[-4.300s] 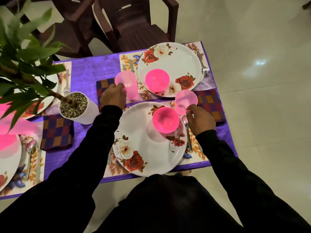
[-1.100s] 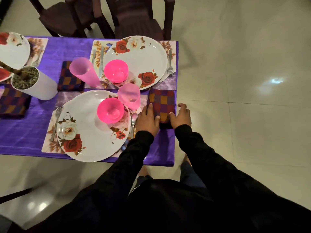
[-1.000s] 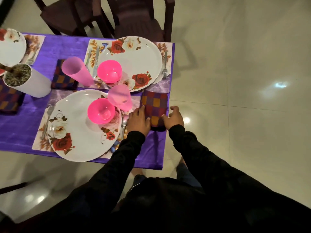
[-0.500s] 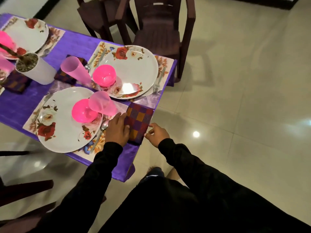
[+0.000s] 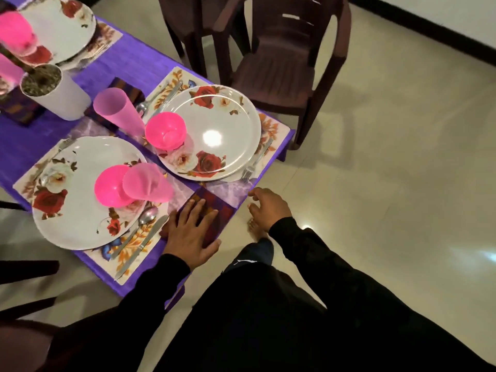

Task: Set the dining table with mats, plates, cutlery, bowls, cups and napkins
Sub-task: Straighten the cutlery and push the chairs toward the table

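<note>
No text, label, brand or number can be read on anything here.

My left hand (image 5: pixel 192 233) covers most of the checked napkin (image 5: pixel 224 214), hiding its near corner. At ten o'clock the far plate (image 5: pixel 60 25) and pink cup (image 5: pixel 13 30) are cut by the frame edge, blurred.

Lighting: dim, warm indoor light from overhead, with bright glare spots on the far plate (image 5: pixel 214 132) and the glossy floor (image 5: pixel 389 170); soft chair (image 5: pixel 281 57) shadows on the tiles. Image quality: wide-angle bending at edges, slight blur upper left, dark sleeves without detail.
</note>
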